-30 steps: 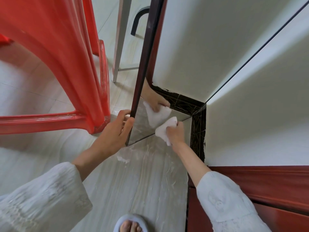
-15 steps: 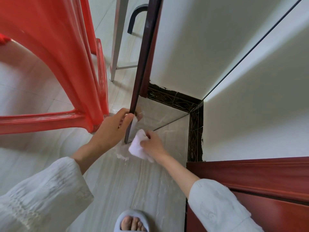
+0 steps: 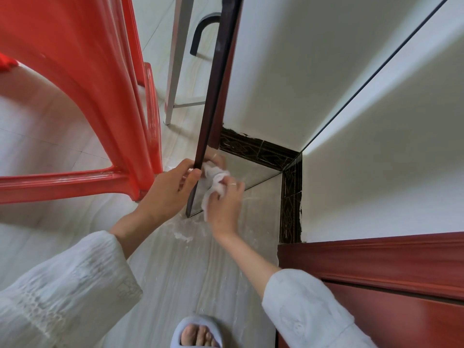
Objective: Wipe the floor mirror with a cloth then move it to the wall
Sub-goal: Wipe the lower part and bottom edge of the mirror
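On pale floor tiles (image 3: 62, 229), the dark-framed floor mirror (image 3: 251, 96) stands near-upright; left hand (image 3: 165, 192) grips its edge, right hand (image 3: 224, 204) clutches a crumpled white cloth (image 3: 216, 182) against the glass.

Single head-worn wide-angle view, no second view to overlap with. It looks steeply down and forward from above the hands, close in: both forearms enter from 6–7 o'clock and 5 o'clock and meet near frame centre. Strong wide-angle bending at the edges. The floor (image 3: 175, 272) fills the lower middle, with the wearer's slippered foot (image 3: 198, 332) at 6 o'clock, almost directly under the lens. The wall corner (image 3: 300, 154) sits at about 2 o'clock from centre, and the red chair (image 3: 82, 79) fills 9–11 o'clock.
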`<state>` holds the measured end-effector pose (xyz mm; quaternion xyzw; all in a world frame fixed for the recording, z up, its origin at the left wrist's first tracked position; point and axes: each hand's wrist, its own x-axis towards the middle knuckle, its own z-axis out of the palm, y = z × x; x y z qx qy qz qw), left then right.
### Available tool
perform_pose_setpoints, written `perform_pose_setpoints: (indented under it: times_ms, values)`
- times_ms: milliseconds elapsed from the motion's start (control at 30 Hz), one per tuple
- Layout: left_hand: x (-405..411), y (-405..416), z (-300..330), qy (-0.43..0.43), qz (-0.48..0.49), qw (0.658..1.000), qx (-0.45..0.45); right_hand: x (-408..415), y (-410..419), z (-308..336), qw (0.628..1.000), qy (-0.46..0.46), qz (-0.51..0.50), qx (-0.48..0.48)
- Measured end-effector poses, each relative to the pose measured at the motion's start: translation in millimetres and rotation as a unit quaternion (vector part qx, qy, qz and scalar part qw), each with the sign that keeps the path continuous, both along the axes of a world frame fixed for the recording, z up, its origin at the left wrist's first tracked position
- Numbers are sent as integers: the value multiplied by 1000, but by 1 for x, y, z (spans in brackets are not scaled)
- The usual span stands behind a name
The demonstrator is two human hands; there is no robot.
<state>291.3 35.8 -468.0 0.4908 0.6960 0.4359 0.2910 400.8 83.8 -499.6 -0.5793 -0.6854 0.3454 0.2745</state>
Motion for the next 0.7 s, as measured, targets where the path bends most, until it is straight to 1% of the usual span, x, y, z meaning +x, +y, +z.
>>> perform_pose_setpoints:
  times_ms: [100,167,233,333,400,500,533,567,633,667,700]
  values:
    - [-1,1,-4,4,4,1000,1,1,-20,-12,996,0,93,-5]
    - [-2,2,-5,-5,6,1000,0,6,-21,-14,982,-32,182,-43]
    - [-3,1,-2,2,-8,1000,-7,16,-8,-12,966,-74,230,-97]
    - [-8,2,2,31,-37,998,-28,32,17,-3,954,-125,228,-148]
    - [-10,2,4,29,-48,997,-56,39,25,7,950,-137,225,-170]
    - [-7,0,10,1,-39,993,-109,44,33,29,954,-108,195,-202]
    - [-5,-1,10,5,-26,992,-125,46,33,38,955,-95,179,-215]
    - [-4,-4,9,23,-14,990,-138,48,33,46,955,-83,168,-230]
    - [-6,-9,11,87,0,982,-167,53,31,62,951,-63,165,-253]
    - [-7,-11,12,101,3,977,-187,55,29,67,950,-59,168,-258]
    - [-7,-13,14,93,-1,975,-203,57,27,71,948,-54,169,-262]
